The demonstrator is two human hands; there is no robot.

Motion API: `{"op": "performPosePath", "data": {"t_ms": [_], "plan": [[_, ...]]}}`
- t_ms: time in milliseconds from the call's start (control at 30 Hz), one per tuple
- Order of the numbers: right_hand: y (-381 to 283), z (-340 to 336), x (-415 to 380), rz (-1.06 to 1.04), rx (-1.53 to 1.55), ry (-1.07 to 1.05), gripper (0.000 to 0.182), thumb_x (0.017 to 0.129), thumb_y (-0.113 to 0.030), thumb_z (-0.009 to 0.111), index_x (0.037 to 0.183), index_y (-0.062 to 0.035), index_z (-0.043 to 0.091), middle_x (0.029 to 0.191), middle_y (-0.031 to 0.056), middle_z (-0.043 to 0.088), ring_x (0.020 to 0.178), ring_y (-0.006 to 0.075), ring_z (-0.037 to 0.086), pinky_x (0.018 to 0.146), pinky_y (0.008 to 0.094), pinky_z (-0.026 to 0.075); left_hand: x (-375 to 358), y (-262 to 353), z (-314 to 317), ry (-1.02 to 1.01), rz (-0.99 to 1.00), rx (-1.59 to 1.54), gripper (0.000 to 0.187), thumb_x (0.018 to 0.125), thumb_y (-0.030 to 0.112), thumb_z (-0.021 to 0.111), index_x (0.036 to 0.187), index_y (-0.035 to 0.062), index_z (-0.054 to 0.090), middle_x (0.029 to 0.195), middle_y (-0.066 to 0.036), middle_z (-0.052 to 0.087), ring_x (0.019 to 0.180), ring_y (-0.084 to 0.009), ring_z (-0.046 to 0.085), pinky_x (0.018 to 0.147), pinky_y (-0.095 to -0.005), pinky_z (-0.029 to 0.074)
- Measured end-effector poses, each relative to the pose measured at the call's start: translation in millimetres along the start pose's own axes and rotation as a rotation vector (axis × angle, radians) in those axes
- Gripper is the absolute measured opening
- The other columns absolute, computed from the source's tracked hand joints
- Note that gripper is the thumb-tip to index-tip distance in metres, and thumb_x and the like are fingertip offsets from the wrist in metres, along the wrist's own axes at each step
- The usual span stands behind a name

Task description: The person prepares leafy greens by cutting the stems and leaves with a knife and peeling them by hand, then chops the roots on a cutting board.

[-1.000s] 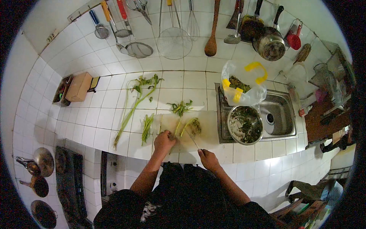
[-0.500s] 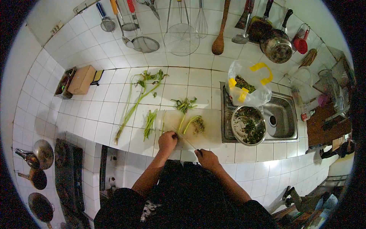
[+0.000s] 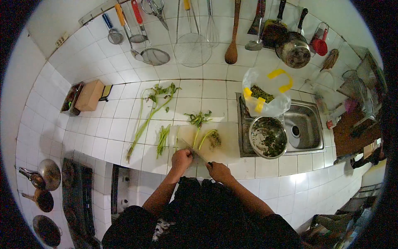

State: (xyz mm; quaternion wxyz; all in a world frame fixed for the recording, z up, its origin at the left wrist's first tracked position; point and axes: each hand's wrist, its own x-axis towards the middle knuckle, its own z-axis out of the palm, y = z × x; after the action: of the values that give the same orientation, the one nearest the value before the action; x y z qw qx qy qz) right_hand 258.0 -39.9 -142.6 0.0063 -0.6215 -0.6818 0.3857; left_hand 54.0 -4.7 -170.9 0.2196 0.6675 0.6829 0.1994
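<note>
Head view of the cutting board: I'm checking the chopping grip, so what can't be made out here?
- Head view: what the left hand pins on the pale cutting board; its fingers cover it.
- The thin knife's handle is hidden inside the right hand.
- The dark chopped contents of the round steel bowl are too small to identify.

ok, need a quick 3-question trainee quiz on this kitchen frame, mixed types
1. True or false: the right hand holds a steel-bladed knife over the pale cutting board.
2. The round steel bowl of chopped greens sits: A) on the stove B) by the sink's left edge C) on the wall.
3. Fill in: the left hand rests at the board's near ____ corner.

Key: 1 true; 2 B; 3 left.
</note>
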Motion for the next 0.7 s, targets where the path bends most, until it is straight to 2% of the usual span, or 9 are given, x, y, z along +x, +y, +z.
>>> {"op": "performPosePath", "data": {"t_ms": [67,200,267,300,333,367,500,567,700], "plan": [[9,2,-2,0.001,0.01,-0.008,0.058,0.096,-0.049,0.034,0.1,0.0011,0.062,0.089,0.0257,0.065,0.089,0.0411,0.063,0.082,0.0512,0.048,-4,-5,2,0.029,-0.009,-0.082,0.016,0.071,0.021,0.067,0.076,0.0055,0.067,0.069,-0.016,0.064,0.069,-0.0365,0.063,0.064,-0.0455,0.051],[16,-9,-20,-0.012,0.118,0.029,0.056,0.097,-0.049,0.035,0.102,0.0001,0.061,0.091,0.0251,0.065,0.089,0.0429,0.062,0.082,0.0512,0.048,4,-5,3,0.045,0.006,-0.015,0.02,0.072,0.024,0.069,0.082,0.0065,0.068,0.073,-0.014,0.065,0.073,-0.0341,0.064,0.068,-0.0429,0.052],[16,-17,-29,-0.036,0.173,0.066,0.053,0.097,-0.048,0.036,0.102,-0.0016,0.061,0.092,0.0236,0.066,0.091,0.0435,0.062,0.082,0.0507,0.048,19,3,2,0.117,-0.023,-0.054,0.036,0.073,0.031,0.071,0.098,0.0059,0.065,0.086,-0.015,0.065,0.083,-0.0332,0.064,0.075,-0.0425,0.052],[16,-22,-32,-0.015,0.214,0.088,0.053,0.097,-0.048,0.036,0.103,-0.0013,0.061,0.093,0.0237,0.065,0.091,0.0437,0.061,0.082,0.0503,0.048,26,12,-1,0.117,-0.026,-0.056,0.036,0.073,0.031,0.071,0.098,0.0059,0.065,0.086,-0.015,0.065,0.083,-0.0332,0.064,0.075,-0.0425,0.052],[17,-25,-34,0.006,0.254,0.11,0.053,0.097,-0.047,0.036,0.103,-0.001,0.061,0.094,0.0239,0.065,0.092,0.0438,0.061,0.082,0.0499,0.048,34,21,-4,0.105,-0.037,0.002,0.044,0.072,0.032,0.071,0.105,0.0054,0.06,0.091,-0.016,0.063,0.088,-0.0336,0.062,0.077,-0.0434,0.051],[28,-15,-31,-0.05,0.298,0.205,0.052,0.097,-0.047,0.037,0.104,-0.0011,0.061,0.094,0.0253,0.065,0.092,0.0444,0.06,0.081,0.0501,0.048,39,29,-7,0.093,-0.049,0.061,0.052,0.072,0.034,0.072,0.112,0.0049,0.056,0.096,-0.017,0.062,0.093,-0.034,0.061,0.079,-0.0443,0.051],[27,-23,-36,0.008,0.326,0.24,0.05,0.097,-0.044,0.041,0.098,0.0026,0.059,0.088,0.029,0.062,0.088,0.0466,0.058,0.075,0.0483,0.046,57,24,24,0.093,0.03,0.194,0.056,0.071,0.031,0.074,0.115,0.0036,0.052,0.095,-0.019,0.06,0.094,-0.0358,0.06,0.079,-0.0458,0.05],[31,-25,-36,0.027,0.274,0.224,0.051,0.097,-0.047,0.038,0.1,-0.0011,0.061,0.092,0.0272,0.064,0.09,0.0463,0.059,0.079,0.0504,0.048,60,30,24,0.071,0.036,0.199,0.048,0.072,0.028,0.073,0.11,0.0049,0.055,0.092,-0.017,0.06,0.093,-0.0347,0.061,0.079,-0.0448,0.05],[32,-27,-46,0.038,0.356,0.231,0.052,0.096,-0.048,0.039,0.096,-0.0005,0.06,0.088,0.0271,0.064,0.086,0.047,0.059,0.077,0.0505,0.047,58,21,29,0.063,0.015,0.104,0.04,0.073,0.025,0.071,0.105,0.0065,0.058,0.093,-0.016,0.061,0.092,-0.0326,0.062,0.079,-0.0431,0.05]]}}
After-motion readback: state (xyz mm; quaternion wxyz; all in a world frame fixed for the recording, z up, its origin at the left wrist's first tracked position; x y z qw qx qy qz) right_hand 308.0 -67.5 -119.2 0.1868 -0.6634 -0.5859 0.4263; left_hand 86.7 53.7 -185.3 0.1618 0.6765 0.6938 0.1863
